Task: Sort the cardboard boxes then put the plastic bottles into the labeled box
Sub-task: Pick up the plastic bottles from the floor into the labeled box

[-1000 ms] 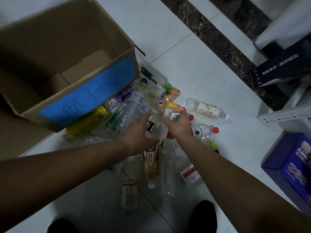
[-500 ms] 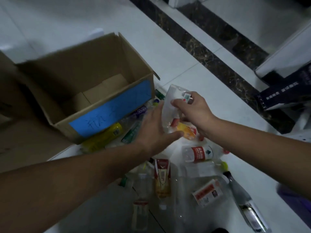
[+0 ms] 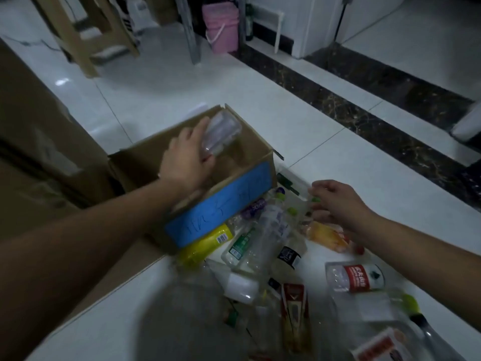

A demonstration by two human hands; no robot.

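The left hand [image 3: 186,158] grips a clear bottle [image 3: 220,134] over the open labeled box [image 3: 221,204] — its long axis tilted, base pointing away. The right hand [image 3: 335,201], fingers loosely spread, hovers nearest the green-capped bottle [image 3: 294,185].

Brown box [image 3: 135,162], blue label [image 3: 221,209]; pink bucket [image 3: 222,24].

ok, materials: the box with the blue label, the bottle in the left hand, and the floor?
Box: brown cardboard, matte, with folded flaps; its blue label looks like paper or tape.
Bottle in the left hand: clear thin plastic, ribbed, see-through.
Floor: glossy white tile, apparently ceramic or stone, with grout lines and reflections.
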